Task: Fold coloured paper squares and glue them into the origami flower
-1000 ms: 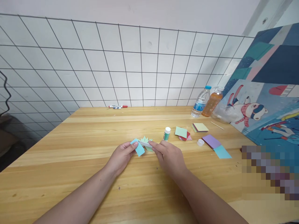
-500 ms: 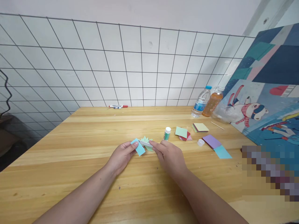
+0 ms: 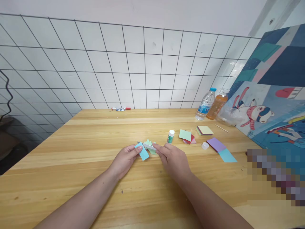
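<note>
My left hand (image 3: 126, 159) pinches a small folded piece of light blue paper (image 3: 143, 153) between thumb and fingers, held just above the table. My right hand (image 3: 175, 159) is closed round a knife; its thin pale blade (image 3: 149, 146) points left and meets the blue paper. A dark tip shows past the paper's upper left corner, so the blade appears to lie in the fold. Right behind the blade is a pale green folded paper piece (image 3: 149, 142) with pointed tips, partly covered. The knife's handle is hidden in my right hand.
A glue stick (image 3: 170, 136) stands beyond my right hand. Farther right are paper stacks (image 3: 185, 135), a clear cap (image 3: 205, 145), purple paper (image 3: 216, 144) and a thin stick (image 3: 221, 128). Two bottles (image 3: 205, 105) stand at the back right, markers (image 3: 121, 108) lie by the wall.
The blue paper has shifted very slightly right and down, and the blade's dark tip now shows past its upper left corner. Both hands keep their grip.
</note>
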`<state>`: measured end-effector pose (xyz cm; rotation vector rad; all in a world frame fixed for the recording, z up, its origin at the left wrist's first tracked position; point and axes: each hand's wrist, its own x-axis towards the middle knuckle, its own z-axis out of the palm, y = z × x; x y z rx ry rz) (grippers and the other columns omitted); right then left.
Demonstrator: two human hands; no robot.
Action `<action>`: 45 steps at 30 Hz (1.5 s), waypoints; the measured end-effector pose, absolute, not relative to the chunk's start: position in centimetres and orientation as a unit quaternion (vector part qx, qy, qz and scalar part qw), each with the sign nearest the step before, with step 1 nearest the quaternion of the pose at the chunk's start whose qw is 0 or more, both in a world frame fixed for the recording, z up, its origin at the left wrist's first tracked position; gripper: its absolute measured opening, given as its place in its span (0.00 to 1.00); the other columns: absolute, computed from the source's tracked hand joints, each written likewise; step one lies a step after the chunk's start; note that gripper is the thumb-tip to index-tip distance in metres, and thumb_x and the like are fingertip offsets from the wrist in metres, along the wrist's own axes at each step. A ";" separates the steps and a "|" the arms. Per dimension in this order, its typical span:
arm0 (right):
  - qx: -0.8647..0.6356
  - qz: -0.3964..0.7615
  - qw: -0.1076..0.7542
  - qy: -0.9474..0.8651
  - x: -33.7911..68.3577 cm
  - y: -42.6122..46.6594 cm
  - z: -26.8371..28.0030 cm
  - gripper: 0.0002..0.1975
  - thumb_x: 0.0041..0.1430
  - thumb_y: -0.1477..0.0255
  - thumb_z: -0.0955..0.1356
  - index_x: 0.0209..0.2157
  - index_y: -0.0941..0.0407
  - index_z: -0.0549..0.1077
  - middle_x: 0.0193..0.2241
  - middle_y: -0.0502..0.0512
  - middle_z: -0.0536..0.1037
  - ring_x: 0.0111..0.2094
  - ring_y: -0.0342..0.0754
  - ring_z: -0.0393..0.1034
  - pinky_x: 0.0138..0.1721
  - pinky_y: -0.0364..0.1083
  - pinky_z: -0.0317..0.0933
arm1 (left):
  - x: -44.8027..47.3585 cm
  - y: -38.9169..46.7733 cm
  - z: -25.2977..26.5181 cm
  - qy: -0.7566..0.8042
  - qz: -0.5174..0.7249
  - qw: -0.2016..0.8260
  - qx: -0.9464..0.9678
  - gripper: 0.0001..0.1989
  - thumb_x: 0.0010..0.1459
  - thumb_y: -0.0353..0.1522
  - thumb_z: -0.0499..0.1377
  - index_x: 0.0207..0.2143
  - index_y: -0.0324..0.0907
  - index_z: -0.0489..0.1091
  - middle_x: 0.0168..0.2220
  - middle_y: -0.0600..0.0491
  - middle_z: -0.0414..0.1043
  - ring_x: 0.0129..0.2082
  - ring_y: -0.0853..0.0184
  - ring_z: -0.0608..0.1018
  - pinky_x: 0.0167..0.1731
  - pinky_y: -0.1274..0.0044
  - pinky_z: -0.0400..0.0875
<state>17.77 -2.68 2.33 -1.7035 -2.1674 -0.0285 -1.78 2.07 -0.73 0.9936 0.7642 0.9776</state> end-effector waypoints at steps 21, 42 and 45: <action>-0.612 -0.013 0.198 -0.766 17.9 -2.6 2.3 0.16 0.65 0.65 0.57 0.52 0.40 0.66 0.28 0.49 0.72 0.31 0.43 0.68 0.26 0.41 0.51 | -1.7 2.0 -0.5 0.355 0.441 0.699 0.436 0.12 0.49 0.37 0.64 0.33 0.37 0.77 0.35 0.46 0.78 0.38 0.60 0.76 0.44 0.72 0.65; -0.706 0.049 0.140 -0.693 20.4 -0.1 0.2 0.19 0.63 0.71 0.56 0.54 0.49 0.64 0.44 0.55 0.73 0.44 0.50 0.66 0.36 0.45 0.56 | -1.6 2.3 -1.1 0.364 0.442 0.688 0.446 0.15 0.47 0.34 0.66 0.37 0.37 0.76 0.34 0.47 0.79 0.34 0.63 0.77 0.39 0.75 0.68; -0.694 0.039 0.138 -0.706 20.6 0.0 -0.2 0.19 0.62 0.72 0.56 0.52 0.50 0.66 0.43 0.55 0.73 0.44 0.51 0.65 0.38 0.46 0.56 | -1.7 2.3 -1.3 0.365 0.435 0.688 0.452 0.16 0.47 0.34 0.66 0.39 0.38 0.75 0.35 0.47 0.79 0.34 0.64 0.77 0.37 0.75 0.68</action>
